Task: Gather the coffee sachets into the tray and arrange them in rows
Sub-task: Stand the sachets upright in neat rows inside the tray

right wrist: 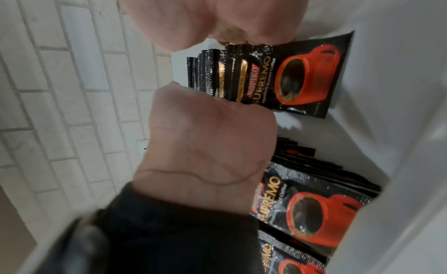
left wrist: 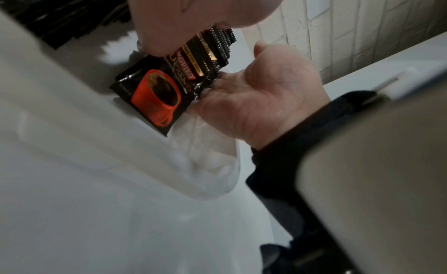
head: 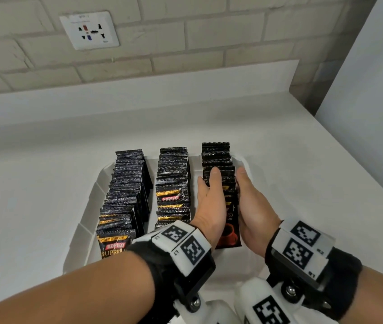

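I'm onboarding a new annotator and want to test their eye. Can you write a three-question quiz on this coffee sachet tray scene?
1. How many rows of Kopiko coffee sachets stand in the white tray?
2. True or false: the left hand and right hand press flat against opposite sides of the right row.
3. Which picture shows on the front sachet of that row? A) a red cup of coffee B) a green leaf C) a blue spoon

Key
1. Three: the left row, the middle row and the right row.
2. True; both hands have straight fingers, one on each side.
3. A
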Available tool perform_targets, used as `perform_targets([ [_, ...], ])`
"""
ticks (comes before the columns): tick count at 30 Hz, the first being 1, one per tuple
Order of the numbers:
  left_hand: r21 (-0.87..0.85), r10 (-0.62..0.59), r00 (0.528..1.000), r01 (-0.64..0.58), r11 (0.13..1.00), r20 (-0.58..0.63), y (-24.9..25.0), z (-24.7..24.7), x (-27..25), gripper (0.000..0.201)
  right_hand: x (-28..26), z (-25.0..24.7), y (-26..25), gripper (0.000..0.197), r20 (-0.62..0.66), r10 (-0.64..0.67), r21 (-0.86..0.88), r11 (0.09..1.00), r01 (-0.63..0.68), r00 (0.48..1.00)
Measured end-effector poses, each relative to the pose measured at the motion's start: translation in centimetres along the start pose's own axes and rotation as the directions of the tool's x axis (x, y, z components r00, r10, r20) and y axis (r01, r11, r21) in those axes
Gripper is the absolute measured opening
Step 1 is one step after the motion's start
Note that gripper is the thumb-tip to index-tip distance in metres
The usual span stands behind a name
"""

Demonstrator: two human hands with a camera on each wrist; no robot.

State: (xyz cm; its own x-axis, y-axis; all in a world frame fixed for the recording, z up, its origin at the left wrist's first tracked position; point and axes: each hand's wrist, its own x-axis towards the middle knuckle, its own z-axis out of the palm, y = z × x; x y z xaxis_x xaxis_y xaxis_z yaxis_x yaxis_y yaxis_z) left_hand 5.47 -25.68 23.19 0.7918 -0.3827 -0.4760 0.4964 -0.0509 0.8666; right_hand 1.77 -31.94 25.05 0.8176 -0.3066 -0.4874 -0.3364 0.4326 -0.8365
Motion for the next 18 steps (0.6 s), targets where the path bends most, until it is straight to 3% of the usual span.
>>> perform_targets([
  [3, 0.018, -0.041, 0.999, 0.040, 0.999, 0.008, -1.2, -0.3, 1.4, 0.120, -0.2, -0.1, -0.1, 0.046, 0.000, 0.009, -0.019, 1.000, -0.009, 1.000],
  [6, 0.048, 0.003, 1.000, -0.003, 0.999, -0.003, 0.7, 0.0, -0.1, 0.115, -1.0, -0.2, -0.5, 0.044, 0.045, -0.002, -0.025, 1.000, 0.003, 0.999],
  [9, 0.168, 0.078, 0.997, -0.073, 0.983, -0.019, 3.5, 0.4, -2.2, 0.099, -1.9, -0.2, -1.1, 0.038, 0.085, -0.058, -0.031, 0.998, 0.061, 0.995],
  [11, 0.262, 0.098, 0.995, -0.103, 0.960, 0.032, 5.3, 0.3, -3.4, 0.096, -2.6, -0.1, -1.5, 0.037, 0.120, -0.084, -0.018, 0.996, 0.087, 0.989],
  [13, 0.340, 0.147, 0.982, -0.178, 0.924, 0.116, 7.4, -0.4, -4.9, 0.076, -3.2, -0.2, -1.8, 0.035, 0.155, -0.110, -0.045, 0.992, 0.118, 0.982],
  [15, 0.467, 0.212, 0.961, -0.273, 0.841, 0.179, 9.9, -2.1, -6.5, 0.056, -3.8, -0.6, -2.1, 0.032, 0.184, -0.146, -0.088, 0.983, 0.164, 0.972],
  [18, 0.710, 0.259, 0.919, -0.393, 0.584, 0.296, 12.3, -6.2, -8.4, 0.034, -4.7, -1.6, -2.8, 0.026, 0.213, -0.190, -0.156, 0.962, 0.225, 0.958],
])
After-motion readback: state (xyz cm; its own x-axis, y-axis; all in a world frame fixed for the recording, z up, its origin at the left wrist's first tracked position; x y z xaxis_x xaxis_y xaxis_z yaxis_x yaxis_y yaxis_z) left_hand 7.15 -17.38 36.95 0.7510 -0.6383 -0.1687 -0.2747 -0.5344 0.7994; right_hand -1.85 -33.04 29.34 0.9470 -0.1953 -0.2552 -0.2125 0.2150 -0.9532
